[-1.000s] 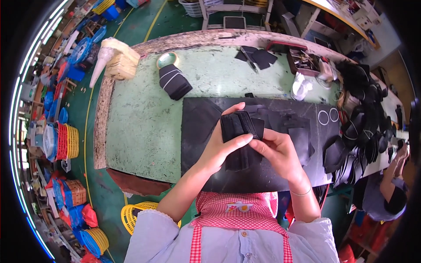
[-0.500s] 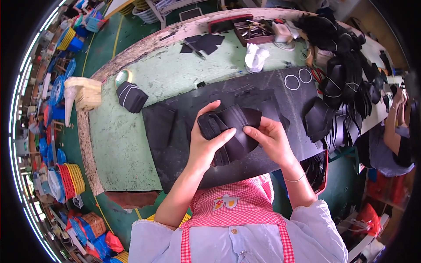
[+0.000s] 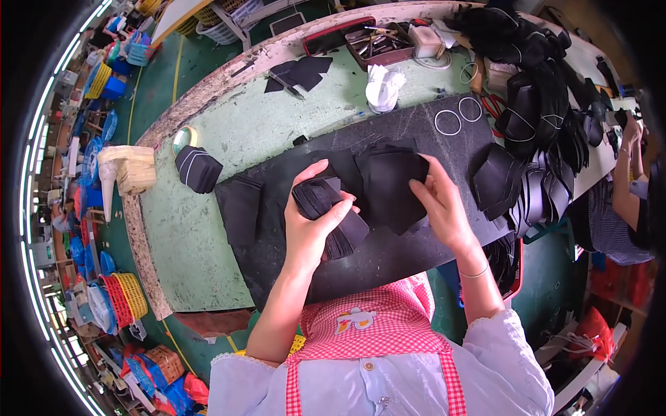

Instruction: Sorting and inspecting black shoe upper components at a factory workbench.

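Observation:
My left hand (image 3: 311,222) is wrapped round a thick stack of black cut pieces (image 3: 340,232), leather-like and thin, with their edges fanned toward the thumb. To its right, my right hand (image 3: 444,204) pinches the right edge of a flat black piece (image 3: 392,184) between thumb and fingers. That piece is apart from the stack and over other dark pieces lying on the black mat (image 3: 312,274). Whether it touches them I cannot tell. Another flat black piece (image 3: 243,208) lies on the mat at the left.
A banded black bundle (image 3: 199,170), a tape roll (image 3: 184,139) and a wooden block (image 3: 135,170) stand left. Farther back are black scraps (image 3: 309,73), a white roll (image 3: 383,89) and a tool box (image 3: 378,47). Banded black bundles (image 3: 524,114) crowd the right, near another person's arm (image 3: 624,187).
My right hand has moved right, drawing one black piece away from the stack. The left hand keeps the stack, slightly farther left in view. The whole view has shifted a little.

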Tool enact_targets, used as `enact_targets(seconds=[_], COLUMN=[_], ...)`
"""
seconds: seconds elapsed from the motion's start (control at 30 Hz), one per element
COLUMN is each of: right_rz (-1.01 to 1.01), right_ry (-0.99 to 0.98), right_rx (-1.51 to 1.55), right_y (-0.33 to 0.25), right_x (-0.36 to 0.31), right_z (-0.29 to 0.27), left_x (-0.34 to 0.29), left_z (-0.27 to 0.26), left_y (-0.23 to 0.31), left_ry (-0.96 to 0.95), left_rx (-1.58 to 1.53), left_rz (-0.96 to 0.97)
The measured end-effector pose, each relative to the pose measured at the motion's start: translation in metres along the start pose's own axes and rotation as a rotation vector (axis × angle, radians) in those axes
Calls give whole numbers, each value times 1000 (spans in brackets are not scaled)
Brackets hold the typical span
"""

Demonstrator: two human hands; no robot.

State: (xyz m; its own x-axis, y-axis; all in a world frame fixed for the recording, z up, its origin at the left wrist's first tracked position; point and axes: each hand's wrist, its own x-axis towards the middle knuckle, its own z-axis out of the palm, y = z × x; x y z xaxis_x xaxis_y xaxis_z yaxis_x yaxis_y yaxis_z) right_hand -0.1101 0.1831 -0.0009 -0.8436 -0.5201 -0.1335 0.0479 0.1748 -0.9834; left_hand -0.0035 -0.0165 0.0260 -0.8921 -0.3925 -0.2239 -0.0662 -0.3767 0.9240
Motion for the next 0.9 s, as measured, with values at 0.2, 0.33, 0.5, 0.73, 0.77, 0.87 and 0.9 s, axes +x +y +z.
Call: enact_targets(seconds=[0.2, 0.33, 0.5, 0.73, 0.77, 0.87, 0.9], right_rz=[-453, -54, 20, -2, 27, -29, 63], right_ry=[472, -56, -24, -52, -216, -226, -218], right_rx=[-851, -78, 16, -190, 2, 34, 129], right_y=[-2, -42, -36, -38, -46, -41, -44], right_x=[15, -5, -3, -10, -18, -15, -11], right_z=[-6, 6, 14, 15, 26, 34, 32], left_x=[2, 5, 4, 2, 1, 2, 3], left_z=[3, 15, 20, 16, 20, 19, 14], left_y=[0, -4, 6, -5, -9, -1, -1], left_ry=[-23, -65, -93, -89, -85, -105, -114], left_rx=[-76, -56, -176, -185, -167, -154, -148], left_rz=[-41, -80, -122, -103, -67, -82, -60])
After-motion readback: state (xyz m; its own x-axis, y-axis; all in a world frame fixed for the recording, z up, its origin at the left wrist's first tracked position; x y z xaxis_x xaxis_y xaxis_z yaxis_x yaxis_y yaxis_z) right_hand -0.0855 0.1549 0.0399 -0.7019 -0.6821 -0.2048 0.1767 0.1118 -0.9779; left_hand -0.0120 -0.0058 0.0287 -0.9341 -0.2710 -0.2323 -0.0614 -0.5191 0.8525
